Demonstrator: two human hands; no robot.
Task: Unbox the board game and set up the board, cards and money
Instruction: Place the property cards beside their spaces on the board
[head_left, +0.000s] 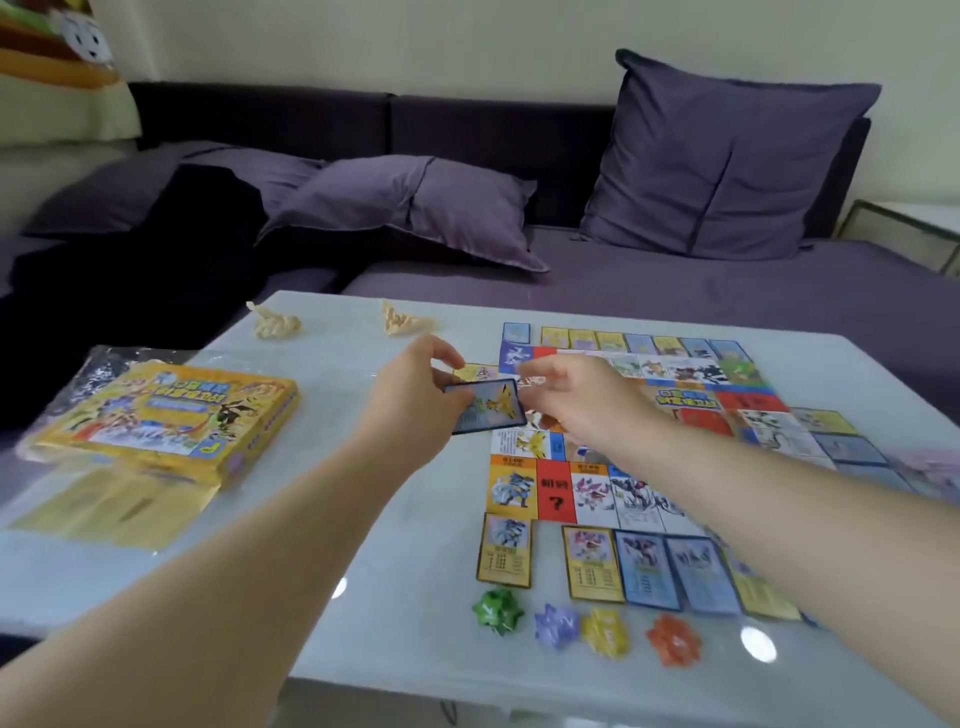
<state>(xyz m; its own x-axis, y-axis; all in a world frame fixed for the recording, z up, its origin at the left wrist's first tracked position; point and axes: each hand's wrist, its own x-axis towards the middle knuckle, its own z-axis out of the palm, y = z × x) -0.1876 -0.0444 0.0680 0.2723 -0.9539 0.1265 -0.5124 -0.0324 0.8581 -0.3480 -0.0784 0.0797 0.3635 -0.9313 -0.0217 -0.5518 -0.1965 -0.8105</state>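
You hold a blue-bordered card (488, 405) with a yellow figure; the box (171, 415) looks mostly yellow, cushions (722, 166) purple.

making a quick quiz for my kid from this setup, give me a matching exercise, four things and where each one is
Things
1. yellow game box
2. blue-bordered card
3. green token
4. orange token

Places
a. left end of the token row at the near edge
b. pinched between the left hand and right hand over the board
c. left part of the table, apart from the board
d. right end of the token row

Pairs: 1-c, 2-b, 3-a, 4-d
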